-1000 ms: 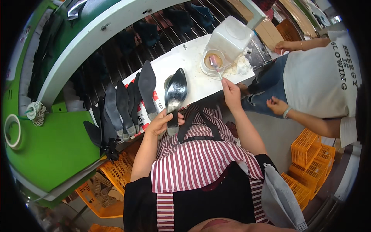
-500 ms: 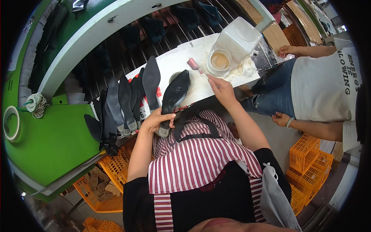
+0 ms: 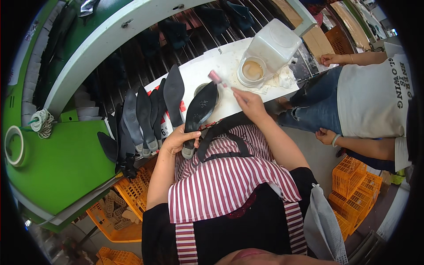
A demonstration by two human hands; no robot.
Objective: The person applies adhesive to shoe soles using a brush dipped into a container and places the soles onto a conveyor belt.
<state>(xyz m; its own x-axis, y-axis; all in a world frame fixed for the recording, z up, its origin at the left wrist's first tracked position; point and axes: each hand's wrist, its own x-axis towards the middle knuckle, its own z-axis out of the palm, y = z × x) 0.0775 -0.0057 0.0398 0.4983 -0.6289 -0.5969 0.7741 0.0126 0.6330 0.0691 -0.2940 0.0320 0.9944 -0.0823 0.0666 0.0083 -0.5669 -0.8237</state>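
A black, pointed shoe sole [image 3: 201, 108] is gripped at its narrow heel end by my left hand [image 3: 182, 138], fingers closed round it. Its toe points away from me, and a pale heel tip sticks out below the hand. To the right, my right hand [image 3: 251, 105] pinches a small brush [image 3: 215, 77] with a pink end, somewhat blurred, over the white board [image 3: 229, 55]. The brush is apart from the sole. Beyond that hand stands a white cup [image 3: 251, 70] of cloudy tan liquid. More dark soles [image 3: 173, 92] lie side by side left of the held one.
A clear plastic container [image 3: 276, 44] leans beside the cup, near a crumpled cloth [image 3: 282, 81]. At left is a green table [image 3: 57, 172] with a tape roll [image 3: 14, 145]. Another person [image 3: 371, 92] stands at right. Orange crates [image 3: 355, 190] are stacked low on the right.
My right hand and the brush have moved a little left, the pink end nearer the sole's toe. My left hand still holds the sole in nearly the same place.
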